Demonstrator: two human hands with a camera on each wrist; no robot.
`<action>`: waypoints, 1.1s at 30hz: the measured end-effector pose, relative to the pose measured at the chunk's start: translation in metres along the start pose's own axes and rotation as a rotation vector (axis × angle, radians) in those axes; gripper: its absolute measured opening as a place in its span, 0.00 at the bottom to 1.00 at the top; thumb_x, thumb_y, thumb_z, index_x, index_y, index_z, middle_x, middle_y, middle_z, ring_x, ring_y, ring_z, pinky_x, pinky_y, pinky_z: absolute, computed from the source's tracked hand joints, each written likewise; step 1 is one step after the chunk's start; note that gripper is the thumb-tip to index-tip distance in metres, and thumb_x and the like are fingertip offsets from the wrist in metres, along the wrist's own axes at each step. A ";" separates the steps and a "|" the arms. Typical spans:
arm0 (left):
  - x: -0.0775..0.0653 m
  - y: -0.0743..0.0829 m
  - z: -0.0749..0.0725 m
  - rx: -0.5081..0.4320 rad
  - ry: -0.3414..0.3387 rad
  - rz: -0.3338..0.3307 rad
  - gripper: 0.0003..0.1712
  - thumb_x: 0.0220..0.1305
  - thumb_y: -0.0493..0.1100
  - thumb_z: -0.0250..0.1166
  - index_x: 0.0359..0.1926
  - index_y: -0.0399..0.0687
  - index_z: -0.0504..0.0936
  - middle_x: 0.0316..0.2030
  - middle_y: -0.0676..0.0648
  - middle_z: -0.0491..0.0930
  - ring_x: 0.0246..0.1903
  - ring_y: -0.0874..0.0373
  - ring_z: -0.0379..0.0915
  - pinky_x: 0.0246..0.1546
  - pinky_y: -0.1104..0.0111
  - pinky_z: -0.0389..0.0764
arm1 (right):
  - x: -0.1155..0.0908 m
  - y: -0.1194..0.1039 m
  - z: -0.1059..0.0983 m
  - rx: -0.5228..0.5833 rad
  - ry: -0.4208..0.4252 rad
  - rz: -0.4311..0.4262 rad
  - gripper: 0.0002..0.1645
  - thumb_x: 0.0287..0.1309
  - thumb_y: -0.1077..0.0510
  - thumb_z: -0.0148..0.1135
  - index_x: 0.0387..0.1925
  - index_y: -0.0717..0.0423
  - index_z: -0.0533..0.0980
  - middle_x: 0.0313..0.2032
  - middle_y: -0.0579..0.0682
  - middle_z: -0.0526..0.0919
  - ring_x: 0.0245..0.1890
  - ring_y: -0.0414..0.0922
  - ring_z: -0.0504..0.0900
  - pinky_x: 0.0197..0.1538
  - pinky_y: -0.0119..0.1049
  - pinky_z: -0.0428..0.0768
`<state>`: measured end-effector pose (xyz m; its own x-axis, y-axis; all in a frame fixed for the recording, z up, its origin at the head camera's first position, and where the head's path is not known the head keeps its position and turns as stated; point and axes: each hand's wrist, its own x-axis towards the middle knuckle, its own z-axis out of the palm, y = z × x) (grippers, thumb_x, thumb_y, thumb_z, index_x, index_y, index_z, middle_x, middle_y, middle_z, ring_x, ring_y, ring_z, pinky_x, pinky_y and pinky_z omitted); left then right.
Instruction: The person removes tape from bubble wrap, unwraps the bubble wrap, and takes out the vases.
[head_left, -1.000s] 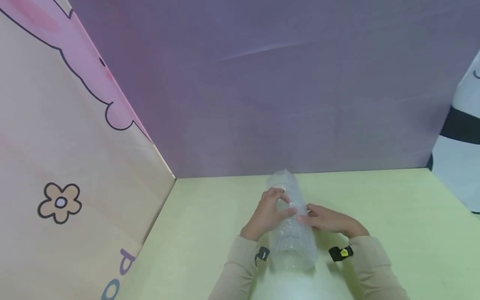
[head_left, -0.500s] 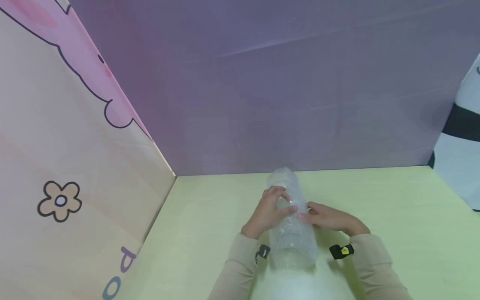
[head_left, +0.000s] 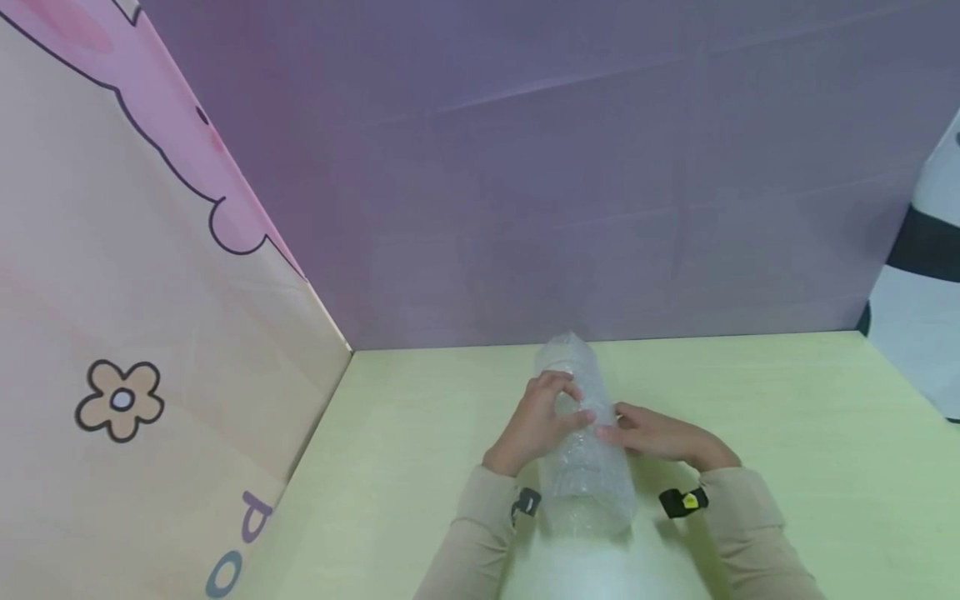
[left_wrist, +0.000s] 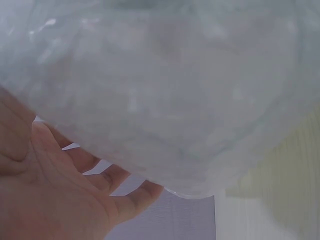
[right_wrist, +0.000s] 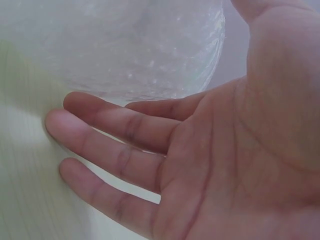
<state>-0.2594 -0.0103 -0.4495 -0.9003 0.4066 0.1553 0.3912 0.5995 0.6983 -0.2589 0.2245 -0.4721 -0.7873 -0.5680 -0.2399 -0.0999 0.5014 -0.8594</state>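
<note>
A roll of clear bubble wrap (head_left: pixel 585 479) lies lengthwise on the table, its far end close to the purple backdrop. My left hand (head_left: pixel 536 425) grips it from the left and above, thumb and fingers curved over its top. In the left wrist view the wrap (left_wrist: pixel 165 100) fills most of the picture, and the left fingers (left_wrist: pixel 135 197) lie against its side. From the right, my right hand (head_left: pixel 663 437) holds the roll's side, thumb on the wrap. Below the wrap (right_wrist: pixel 140 50) in the right wrist view, the lower fingers (right_wrist: pixel 100 145) spread near the table. What is inside the roll is unclear.
The pale yellow-green table (head_left: pixel 420 450) reaches back to a purple backdrop (head_left: pixel 525 183). A printed panel (head_left: pixel 210 350) with a flower and letters stands on the left. A white and black printed panel (head_left: pixel 918 308) stands at the right edge.
Both hands and the roll stay in nearly the same place. The head view has tilted very slightly, so the scene sits a few pixels higher.
</note>
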 end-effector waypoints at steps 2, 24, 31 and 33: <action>0.000 0.000 0.000 -0.001 0.001 0.001 0.14 0.68 0.51 0.69 0.47 0.48 0.81 0.70 0.47 0.72 0.73 0.48 0.61 0.74 0.54 0.67 | 0.000 0.000 0.000 0.005 -0.003 -0.002 0.36 0.76 0.41 0.51 0.70 0.63 0.63 0.63 0.61 0.78 0.65 0.59 0.76 0.64 0.59 0.79; -0.002 0.001 0.000 -0.027 -0.010 0.032 0.13 0.70 0.50 0.66 0.49 0.49 0.81 0.69 0.46 0.73 0.71 0.49 0.63 0.73 0.54 0.68 | -0.001 0.001 0.000 0.005 -0.016 -0.036 0.37 0.78 0.42 0.48 0.71 0.65 0.61 0.63 0.63 0.77 0.65 0.61 0.76 0.64 0.61 0.78; -0.003 -0.001 -0.005 0.003 -0.058 0.070 0.13 0.74 0.53 0.61 0.49 0.51 0.81 0.71 0.46 0.71 0.72 0.49 0.62 0.75 0.52 0.65 | -0.002 0.001 -0.001 0.011 -0.020 -0.036 0.37 0.78 0.43 0.49 0.72 0.65 0.60 0.64 0.64 0.76 0.66 0.62 0.75 0.65 0.62 0.77; -0.003 -0.001 -0.007 0.008 -0.077 0.078 0.14 0.73 0.53 0.61 0.50 0.51 0.82 0.72 0.46 0.69 0.74 0.48 0.61 0.76 0.51 0.63 | -0.003 0.001 -0.002 -0.020 0.002 -0.023 0.35 0.77 0.42 0.50 0.70 0.64 0.63 0.63 0.62 0.77 0.64 0.60 0.77 0.63 0.60 0.79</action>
<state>-0.2580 -0.0171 -0.4460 -0.8500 0.5038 0.1541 0.4610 0.5696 0.6804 -0.2574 0.2276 -0.4713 -0.7857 -0.5785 -0.2192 -0.1304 0.5012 -0.8555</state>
